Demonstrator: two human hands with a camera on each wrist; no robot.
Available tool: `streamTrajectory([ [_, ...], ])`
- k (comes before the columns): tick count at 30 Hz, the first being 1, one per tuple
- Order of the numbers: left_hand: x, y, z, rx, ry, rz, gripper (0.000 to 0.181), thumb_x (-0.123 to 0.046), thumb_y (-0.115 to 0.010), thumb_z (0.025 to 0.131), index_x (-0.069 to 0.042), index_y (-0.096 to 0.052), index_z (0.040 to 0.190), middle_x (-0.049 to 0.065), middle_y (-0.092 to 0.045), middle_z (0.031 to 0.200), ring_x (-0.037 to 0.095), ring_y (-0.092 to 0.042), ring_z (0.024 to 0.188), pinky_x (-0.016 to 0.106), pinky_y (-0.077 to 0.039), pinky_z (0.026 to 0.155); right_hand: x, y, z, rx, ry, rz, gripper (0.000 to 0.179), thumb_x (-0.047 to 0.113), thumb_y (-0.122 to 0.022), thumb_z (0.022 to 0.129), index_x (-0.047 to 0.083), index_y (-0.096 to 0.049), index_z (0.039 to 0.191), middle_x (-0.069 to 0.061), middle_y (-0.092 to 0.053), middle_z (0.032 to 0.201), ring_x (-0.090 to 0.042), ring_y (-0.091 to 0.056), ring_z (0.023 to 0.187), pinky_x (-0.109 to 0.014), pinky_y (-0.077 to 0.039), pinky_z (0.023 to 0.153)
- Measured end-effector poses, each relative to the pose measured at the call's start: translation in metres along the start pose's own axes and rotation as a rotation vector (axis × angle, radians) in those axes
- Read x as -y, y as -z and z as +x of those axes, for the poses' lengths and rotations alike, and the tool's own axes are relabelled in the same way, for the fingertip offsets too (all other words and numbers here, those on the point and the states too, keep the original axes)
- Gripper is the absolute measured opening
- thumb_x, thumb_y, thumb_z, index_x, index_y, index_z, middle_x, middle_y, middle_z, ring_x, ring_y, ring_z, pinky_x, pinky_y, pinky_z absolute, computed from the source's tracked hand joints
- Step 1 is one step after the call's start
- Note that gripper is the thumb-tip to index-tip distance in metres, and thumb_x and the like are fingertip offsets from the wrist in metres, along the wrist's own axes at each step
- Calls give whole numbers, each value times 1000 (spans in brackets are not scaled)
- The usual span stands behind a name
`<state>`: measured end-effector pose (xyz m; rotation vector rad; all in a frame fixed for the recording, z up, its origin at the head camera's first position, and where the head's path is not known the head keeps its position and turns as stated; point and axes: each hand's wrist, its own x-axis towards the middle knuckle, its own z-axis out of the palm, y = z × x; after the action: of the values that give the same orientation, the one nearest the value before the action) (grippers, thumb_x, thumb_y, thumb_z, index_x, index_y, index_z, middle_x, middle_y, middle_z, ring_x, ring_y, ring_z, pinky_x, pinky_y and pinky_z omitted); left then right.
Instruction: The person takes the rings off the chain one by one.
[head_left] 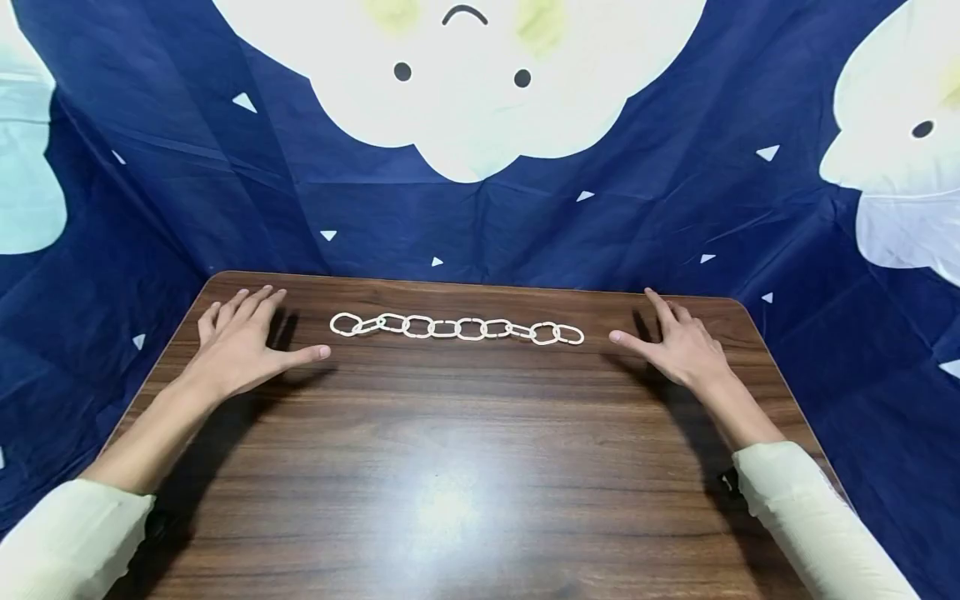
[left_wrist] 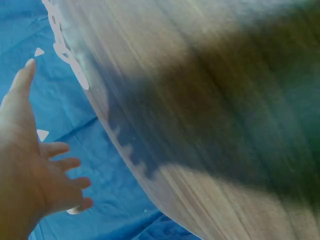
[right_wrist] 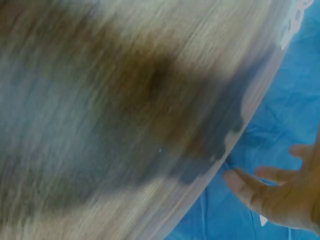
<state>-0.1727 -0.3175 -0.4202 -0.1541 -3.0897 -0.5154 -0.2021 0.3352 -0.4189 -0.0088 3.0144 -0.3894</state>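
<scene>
A white chain of several oval plastic links (head_left: 471, 329) lies stretched sideways across the far part of the table. Off its left end is my left hand (head_left: 242, 346), fingers spread and thumb pointing toward the chain, holding nothing. My right hand (head_left: 681, 343) is spread past the other end, its thumb also toward the links and nothing in its grasp. Both hands cast shadows on the wood. In the left wrist view the left hand (left_wrist: 45, 170) shows its extended fingers, with part of the chain (left_wrist: 62, 50) above. The right wrist view shows the right hand (right_wrist: 280, 192), partly cut off.
The brown wood-grain table (head_left: 450, 433) has rounded far corners and a bright glare spot near its middle. Behind and beside it hangs a dark blue cloth (head_left: 360, 200) with white cloud shapes and small triangles.
</scene>
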Motion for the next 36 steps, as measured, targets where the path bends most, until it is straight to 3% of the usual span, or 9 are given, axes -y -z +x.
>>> streamTrajectory([
  [8, -9, -2, 7, 3, -27, -4, 124, -82, -75, 91, 0, -33, 174, 33, -32, 179, 66, -25, 160, 85, -9, 125, 2, -5, -4, 7, 17, 9, 119, 97, -53, 94, 29, -13, 183, -38, -35, 175, -69, -42, 152, -90, -46, 104],
  [25, -45, -16, 19, -6, -123, -21, 114, -78, -79, 91, 1, -47, 166, 31, -46, 172, 54, -38, 161, 80, -19, 126, 9, -6, 1, 15, 41, 7, 117, 96, -52, 95, 25, -19, 182, -37, -35, 176, -66, -41, 156, -88, -44, 110],
  [36, -70, -24, 27, 34, -156, -63, 111, -76, -78, 93, 0, -46, 167, 31, -49, 169, 53, -38, 161, 79, -15, 130, 12, -7, -3, 36, 79, 3, 117, 93, -59, 95, 19, -27, 180, -34, -35, 177, -64, -40, 157, -85, -40, 119],
])
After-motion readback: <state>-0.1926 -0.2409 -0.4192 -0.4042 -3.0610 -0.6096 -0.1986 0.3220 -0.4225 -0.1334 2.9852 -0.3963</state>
